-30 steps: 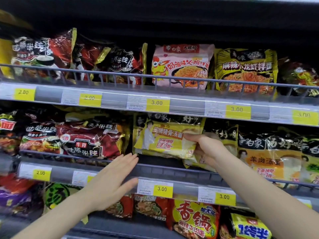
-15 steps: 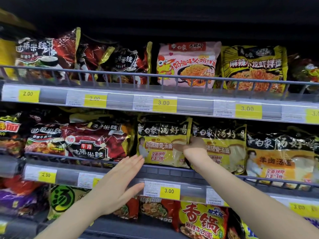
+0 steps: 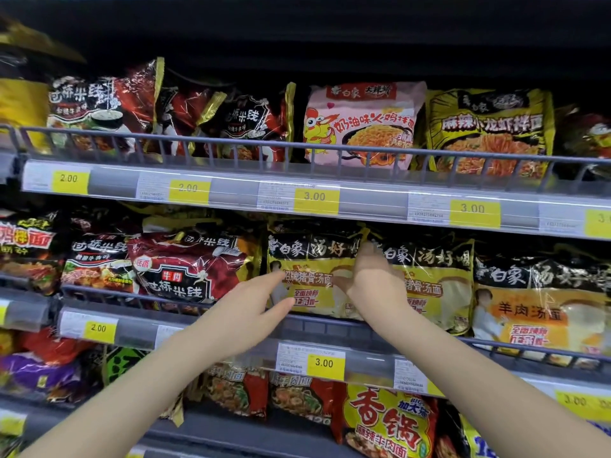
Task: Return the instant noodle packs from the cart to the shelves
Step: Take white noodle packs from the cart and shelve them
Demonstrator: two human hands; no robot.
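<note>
Hands both up at the middle shelf [image 3: 330,328]. Right hand [image 3: 375,282] laid against the yellow noodle pack [image 3: 310,272], fingers reaching up along its right edge where it meets the next yellow pack [image 3: 436,279]; blurred, so cannot tell whether pinching the edge or only pressing on it. Left hand [image 3: 246,312] spread flat, fingers straight and together, fingertips just reaching the lower left of the same yellow noodle pack, thumb angled out below. Pack standing upright behind the wire rail of the middle shelf, above a 3.00 price tag [image 3: 324,362]. Left of it, a tilted red pack [image 3: 188,266]; right of the pair, an orange-and-yellow pack [image 3: 542,312]. On the upper shelf [image 3: 231,188], a pink pack [image 3: 362,123] beside a yellow pack with black stripes [image 3: 489,130], dark red packs [image 3: 105,104] further left. Below, a big yellow-and-red pack [image 3: 386,421] on the lowest shelf.
</note>
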